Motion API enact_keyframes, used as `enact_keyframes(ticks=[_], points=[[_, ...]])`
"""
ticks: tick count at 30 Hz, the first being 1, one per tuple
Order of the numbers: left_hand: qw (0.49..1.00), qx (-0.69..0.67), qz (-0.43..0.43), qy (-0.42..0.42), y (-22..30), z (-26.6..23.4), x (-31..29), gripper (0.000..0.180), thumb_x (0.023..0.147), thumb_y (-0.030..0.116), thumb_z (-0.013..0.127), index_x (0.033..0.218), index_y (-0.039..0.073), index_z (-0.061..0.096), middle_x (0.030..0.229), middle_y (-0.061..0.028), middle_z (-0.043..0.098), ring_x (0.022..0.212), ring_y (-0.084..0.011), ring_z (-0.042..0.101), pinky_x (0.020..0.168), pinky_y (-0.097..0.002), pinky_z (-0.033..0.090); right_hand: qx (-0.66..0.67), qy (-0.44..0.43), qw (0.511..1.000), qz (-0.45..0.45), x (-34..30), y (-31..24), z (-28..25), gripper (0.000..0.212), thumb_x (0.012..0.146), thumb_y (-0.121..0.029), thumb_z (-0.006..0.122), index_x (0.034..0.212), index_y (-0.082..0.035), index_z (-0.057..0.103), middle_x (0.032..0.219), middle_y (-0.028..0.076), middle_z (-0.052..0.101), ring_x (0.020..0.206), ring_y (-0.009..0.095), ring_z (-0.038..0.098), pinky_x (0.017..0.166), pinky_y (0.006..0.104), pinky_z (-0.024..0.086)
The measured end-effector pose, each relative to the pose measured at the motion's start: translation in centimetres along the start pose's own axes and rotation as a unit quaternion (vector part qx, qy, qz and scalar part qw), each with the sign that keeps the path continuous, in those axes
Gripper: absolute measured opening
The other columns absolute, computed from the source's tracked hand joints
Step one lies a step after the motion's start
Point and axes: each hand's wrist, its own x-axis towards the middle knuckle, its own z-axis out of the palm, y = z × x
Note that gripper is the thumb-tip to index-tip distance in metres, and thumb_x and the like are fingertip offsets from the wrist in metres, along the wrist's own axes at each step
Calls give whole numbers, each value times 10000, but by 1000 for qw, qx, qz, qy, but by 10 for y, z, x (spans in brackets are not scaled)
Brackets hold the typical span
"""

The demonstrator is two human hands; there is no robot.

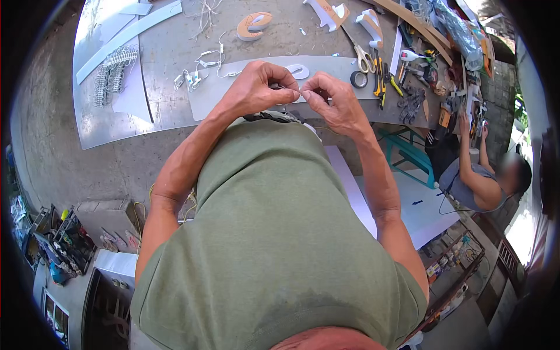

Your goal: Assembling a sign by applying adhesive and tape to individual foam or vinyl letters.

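Far left of the grip, the wire coils (112,76) lay bunched on the bench (175,51) beside a pale strip (131,41), perhaps set aside to free the middle. Nearer, just left of the hands, the white wired modules (191,80) trailed loosely, probably so that the string could be drawn in without lifting all of it. Beyond the left hand (263,88) sat a curved piece (249,35), resting flat and well apart from the fingers.

The left grip had thumb and finger drawn to a pinch, meeting the right hand (332,104), whose fingertips closed likewise; such a tip-to-tip hold suited something very fine. Whatever was at work lay at that meeting point, but whether anything was grasped there was too small to tell. A white loop (303,73) lay just beyond it.

Right of the grip came the tape (353,77), the scissors (357,49) and the cutters (378,73), side by side, likely for easy reach. Farther right, well apart, a co-worker (481,181) reached toward the bench end.
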Motion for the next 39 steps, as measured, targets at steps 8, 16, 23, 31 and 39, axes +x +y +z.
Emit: enact_keyframes(ticks=[8,16,23,31,39], points=[[995,-104,-10,3,-10,3,1,182,807,146,756,865,-26,743,738,-49,702,680,-89,620,629,-258,494,103,-2,994,29,-3,6,3,156,905,-129,697,976,8,681,732,15,618,603,74,492,546,270,428],[997,-78,-10,9,-9,4,0,172,809,139,752,861,-25,749,738,-56,711,688,-94,631,643,-259,504,24,19,1000,5,-1,-5,4,120,876,-99,711,929,4,682,764,44,627,623,107,547,570,277,463],[992,-122,-20,-14,-12,1,0,176,790,124,762,904,-10,771,763,-67,732,699,-98,647,659,-248,506,-37,3,998,-58,1,-12,-2,105,884,-84,683,910,16,668,792,99,620,655,195,581,599,321,485],[995,-92,-24,-42,-12,-3,1,175,776,108,758,898,-17,770,773,-68,735,705,-97,651,669,-244,508,-22,-27,999,-40,1,-10,-2,128,901,-103,672,913,22,649,789,110,624,670,214,609,619,338,500],[999,-30,-11,-38,-13,1,3,205,740,144,755,871,-12,769,721,-71,712,659,-114,622,632,-278,501,-4,-41,999,13,-2,-6,4,156,912,-129,666,912,25,641,772,125,646,667,189,627,608,331,505]])
